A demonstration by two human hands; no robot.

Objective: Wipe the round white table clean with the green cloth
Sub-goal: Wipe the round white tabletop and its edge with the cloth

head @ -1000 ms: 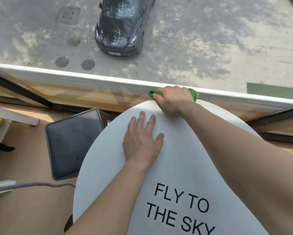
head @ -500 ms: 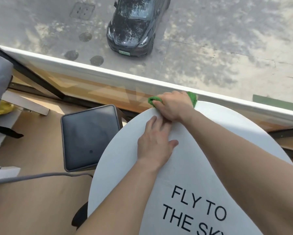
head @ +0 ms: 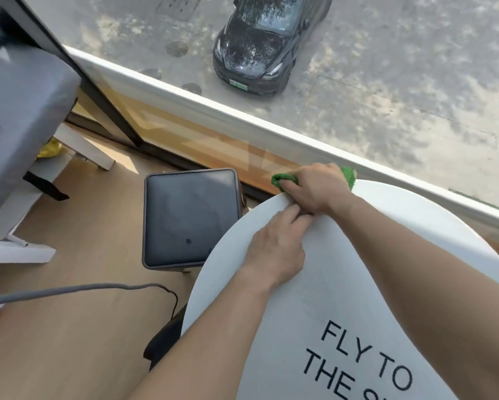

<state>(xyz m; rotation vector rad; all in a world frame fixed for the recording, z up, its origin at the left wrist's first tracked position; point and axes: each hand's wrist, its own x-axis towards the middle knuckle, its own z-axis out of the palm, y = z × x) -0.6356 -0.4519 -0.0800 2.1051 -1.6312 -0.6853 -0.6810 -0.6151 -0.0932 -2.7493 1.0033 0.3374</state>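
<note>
Shifted since a second ago: left hand (head: 274, 249) slid up the top, fingers no longer spread flat but drawn together and now tucked against the right hand (head: 317, 189); right hand with the cloth still at the far rim, barely moved along it; view swung so that more floor shows on the left.

Head view: green cloth (head: 283, 179) bunched at the far left edge of the round white table (head: 415, 249), clenched under the right hand, green tufts poking out on both sides of the knuckles. Right forearm stretched across the tabletop from lower right. Left hand palm down on the white surface, loosely curled, grasping nothing, fingertips touching the right hand near the rim. Black lettering "FLY TO THE S…" printed on the near part of the top, cut off by the frame's lower edge. Just left of the table, a dark square stool (head: 192, 219) on the wooden floor. A grey cable (head: 77, 290) trailing across the floor toward the table base. Beyond the glass and white sill (head: 213, 109), a black car (head: 267, 44) parked on the pavement far below.
</note>
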